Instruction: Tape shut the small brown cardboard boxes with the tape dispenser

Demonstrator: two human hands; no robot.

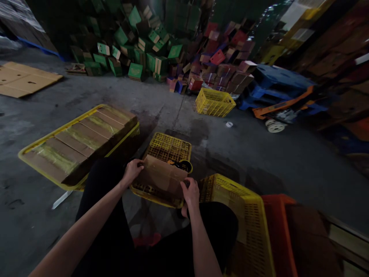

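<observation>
Both hands are at a piece of brown cardboard point(164, 176), perhaps a flattened or folded carton, over an upturned yellow plastic crate point(170, 143). My left hand point(133, 171) is closed on its left end, with thumb and fingertips at the upper corner. At the right end, my right hand point(190, 190) grips the edge with bent fingers. Just beyond the cardboard, a tape dispenser point(184, 166) with black and yellow parts lies on the crate. Dim light hides the cardboard's lower side.
Left, a yellow crate point(100, 107) holds several taped cartons point(70, 148). Right stand another yellow crate point(255, 219) and a red crate point(276, 227). Farther off are a yellow basket point(215, 103), a tape roll point(229, 124), a pallet jack point(284, 105), blue pallets point(276, 79) and heaped green boxes point(135, 71).
</observation>
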